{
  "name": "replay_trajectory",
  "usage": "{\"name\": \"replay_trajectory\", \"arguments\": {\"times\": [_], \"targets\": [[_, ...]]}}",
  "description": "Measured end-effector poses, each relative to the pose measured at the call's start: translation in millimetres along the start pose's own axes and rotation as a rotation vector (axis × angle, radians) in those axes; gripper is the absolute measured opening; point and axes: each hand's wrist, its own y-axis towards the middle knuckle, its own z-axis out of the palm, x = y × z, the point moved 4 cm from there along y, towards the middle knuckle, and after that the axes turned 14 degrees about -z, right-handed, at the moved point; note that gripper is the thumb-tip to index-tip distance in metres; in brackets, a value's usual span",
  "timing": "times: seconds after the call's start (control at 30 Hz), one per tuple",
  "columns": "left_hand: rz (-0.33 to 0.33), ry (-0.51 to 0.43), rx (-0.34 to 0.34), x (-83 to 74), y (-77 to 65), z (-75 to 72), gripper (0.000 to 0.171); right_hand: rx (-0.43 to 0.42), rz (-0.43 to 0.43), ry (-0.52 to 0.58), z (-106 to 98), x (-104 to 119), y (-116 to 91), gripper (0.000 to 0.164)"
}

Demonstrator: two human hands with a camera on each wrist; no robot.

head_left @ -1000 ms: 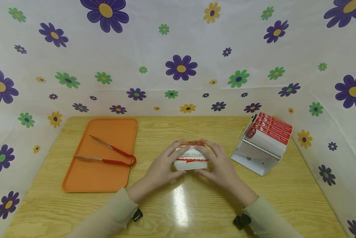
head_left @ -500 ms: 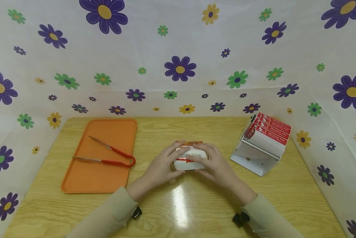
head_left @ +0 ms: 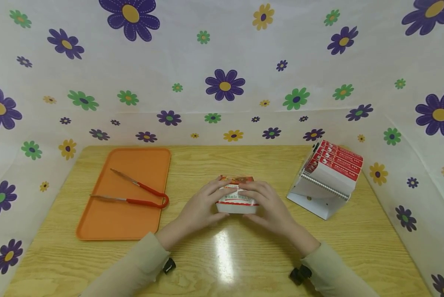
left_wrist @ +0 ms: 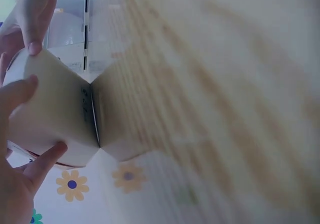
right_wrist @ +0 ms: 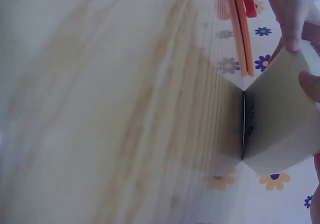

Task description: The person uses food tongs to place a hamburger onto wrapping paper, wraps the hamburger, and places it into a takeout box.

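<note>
A small white paperboard food box (head_left: 237, 209) with a red trim line and a red-orange printed top stands on the wooden table, held from both sides. My left hand (head_left: 201, 204) grips its left side, fingers over the top and thumb low by the near face. On the right side my right hand (head_left: 272, 208) holds it the same way, its fingers bent across the upper front. The left wrist view shows the pale side of the box (left_wrist: 55, 104) with fingertips against it. Its bottom edge meets the tabletop in the right wrist view, where the box (right_wrist: 280, 114) fills the right edge.
To the left lies an orange tray (head_left: 118, 229) bearing red-handled metal tongs (head_left: 144, 201). A white stand (head_left: 315, 194) with a spiral-bound edge and red-and-white printed panels leans at the right. Behind the table hangs a flower-patterned cloth (head_left: 144, 74).
The right fingers reached across the box front half a second ago and now lie higher. The red pointed mark on the front has given way to an even red line, slightly lower.
</note>
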Motion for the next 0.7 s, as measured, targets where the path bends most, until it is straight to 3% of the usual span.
{"name": "replay_trajectory", "arguments": {"times": [0.3,0.53,0.7], "targets": [[0.084,0.044,0.036,8.3,-5.6,2.3,0.071,0.056,-0.017,-0.07,6,-4,-2,0.074],[0.105,0.141,0.128,13.4,-9.9,7.8,0.057,0.096,-0.028,-0.1,13,-6,-6,0.06],[0.132,0.237,0.15,14.7,-13.1,10.3,0.06,0.108,-0.006,-0.092,15,-6,-10,0.055]]}}
